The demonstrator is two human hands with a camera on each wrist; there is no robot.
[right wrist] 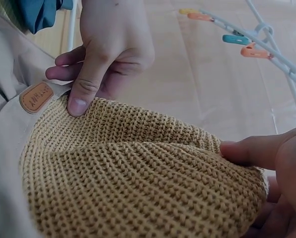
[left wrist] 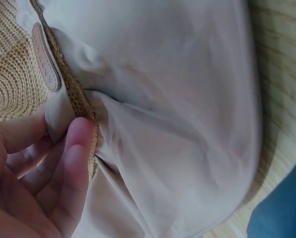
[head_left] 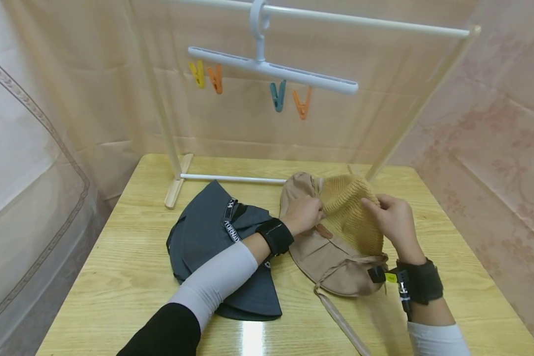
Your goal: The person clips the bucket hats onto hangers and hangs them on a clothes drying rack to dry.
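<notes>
**Spotter:** Beige cloth [head_left: 93, 94] hangs behind the wood-grained table [head_left: 129, 277] on the head feed. What are the fingers doing?

**Me:** Left hand [head_left: 303, 215] first: I see thumb and fingers pinching the band of the tan hat [head_left: 338, 249], just beside its leather patch [head_left: 324, 231]. Right hand [head_left: 393, 220]: thumb on top, fingers curled beneath, gripping the knitted crown [head_left: 351, 212]. So the crown spans the two sets of fingertips, with brim cloth on the near side of them.

**Spotter:** What else is close?

**Me:** Left of the left fingers lies a dark hat [head_left: 204, 252], under that forearm in my view. Above and beyond both hands I have the white hanger [head_left: 271, 67] with its clothespins [head_left: 277, 96].

**Spotter:** What worries you?

**Me:** That left pinch looks shallow; I reckon a hard tug from the right could slip the band free or strain the knit. The strap [head_left: 342, 321] trails nearer me than the fingers, between the forearms, where a wrist might snag it. And a sideways sweep of the left sleeve [head_left: 222, 277] could drag the dark hat; whether they touch, I can't tell.
</notes>
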